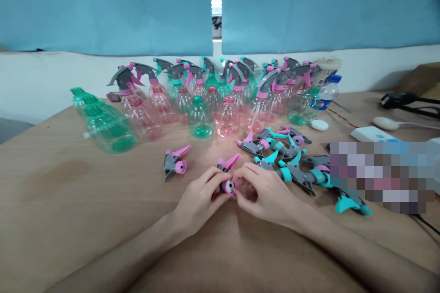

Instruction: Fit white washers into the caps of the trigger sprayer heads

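Note:
Between both hands, low over the near middle of the table, is a grey and pink spray trigger head point(229, 186), its round collar opening turned toward me. My left hand point(202, 194) grips it from the left with thumb and fingers. From the right, my right hand point(259, 187) pinches at the collar's edge; whether a small part sits in that pinch I cannot make out. Another pink and grey trigger head point(175, 163) lies to the left. Right of my hands is a pile of loose trigger heads point(299, 176), turquoise and pink with grey.
Several open bottles, such as a green bottle point(201, 121) and a pink bottle point(228, 121), stand ahead, with rows of capped spray bottles point(160, 100) behind. At right are a blue-capped drink bottle point(328, 94), a white mouse point(385, 122) and a white box point(373, 135).

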A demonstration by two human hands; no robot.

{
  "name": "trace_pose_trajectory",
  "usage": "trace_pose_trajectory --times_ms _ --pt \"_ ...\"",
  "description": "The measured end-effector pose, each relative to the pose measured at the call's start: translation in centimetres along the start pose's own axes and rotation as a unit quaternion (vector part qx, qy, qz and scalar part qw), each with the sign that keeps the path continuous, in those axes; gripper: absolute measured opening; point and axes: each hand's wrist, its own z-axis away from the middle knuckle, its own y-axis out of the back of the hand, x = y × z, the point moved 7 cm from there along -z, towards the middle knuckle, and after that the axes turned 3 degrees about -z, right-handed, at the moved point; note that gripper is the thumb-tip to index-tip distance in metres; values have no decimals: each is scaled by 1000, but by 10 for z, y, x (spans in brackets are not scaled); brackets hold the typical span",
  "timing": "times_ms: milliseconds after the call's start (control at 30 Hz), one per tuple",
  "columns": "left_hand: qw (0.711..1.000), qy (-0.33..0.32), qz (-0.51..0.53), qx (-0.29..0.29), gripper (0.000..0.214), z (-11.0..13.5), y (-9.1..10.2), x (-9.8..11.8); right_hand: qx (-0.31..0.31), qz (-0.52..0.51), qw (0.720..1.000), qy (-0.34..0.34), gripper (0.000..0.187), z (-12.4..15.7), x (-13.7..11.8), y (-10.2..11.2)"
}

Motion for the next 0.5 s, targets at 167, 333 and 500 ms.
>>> trace_pose_trajectory --times_ms 167,333,500 --pt "1000 0 -23 -6 21 0 0 0 4 10 1000 3 8 1 1 -1" --pt "1000 5 -28 -10 26 1 -2 -2 7 21 1000 -2 5 2 3 -4" --pt "1000 10 -23 -4 22 1 -4 -3 3 3 1000 -3 9 3 5 -8"
